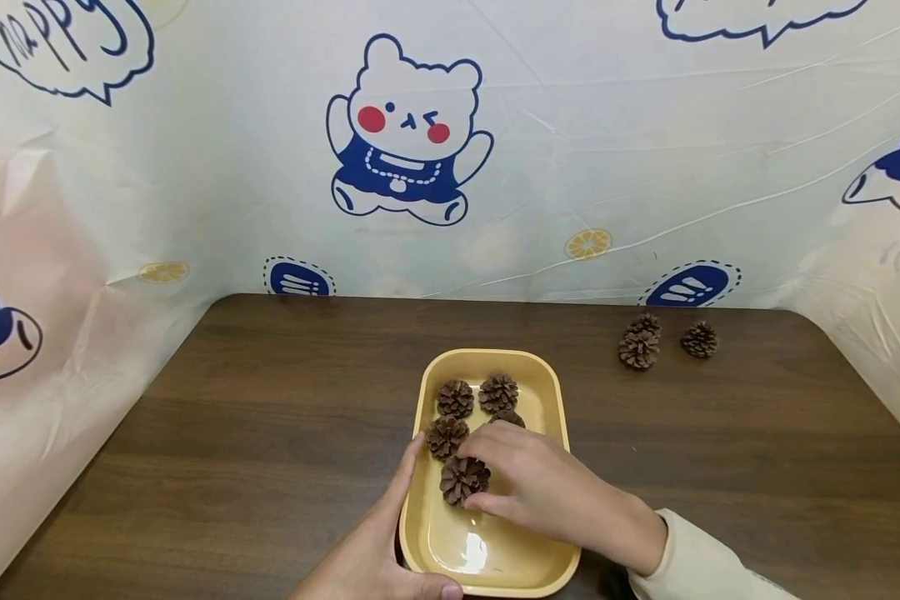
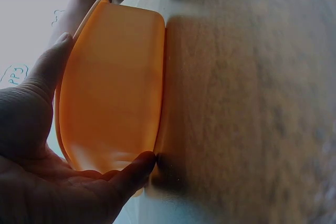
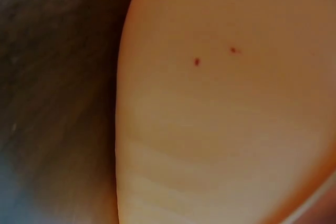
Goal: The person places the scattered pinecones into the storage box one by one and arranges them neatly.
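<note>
A yellow plastic tray [image 1: 495, 550] rests on the brown table with several pine cones in it. My left hand [image 1: 375, 533] grips the tray at its near left corner, one digit along the left side and another at the front edge. In the left wrist view, the left hand [image 2: 58, 171] spans the tray's outer wall [image 2: 113, 87]. Inside the tray my right hand [image 1: 543, 479] holds a pine cone [image 1: 461, 482] between thumb and fingers. Beyond it lie pine cones [image 1: 455, 398] in two rows, one partly hidden by this hand. The right wrist view shows only the tray's wall [image 3: 210, 119], close and blurred.
At the back right of the table [image 1: 285, 417] stand a few more pine cones [image 1: 639, 348], one [image 1: 699, 339] a little apart. A printed curtain [image 1: 570, 150] hangs along the back and both sides. Under the right sleeve [image 1: 708, 558] a dark object partly shows.
</note>
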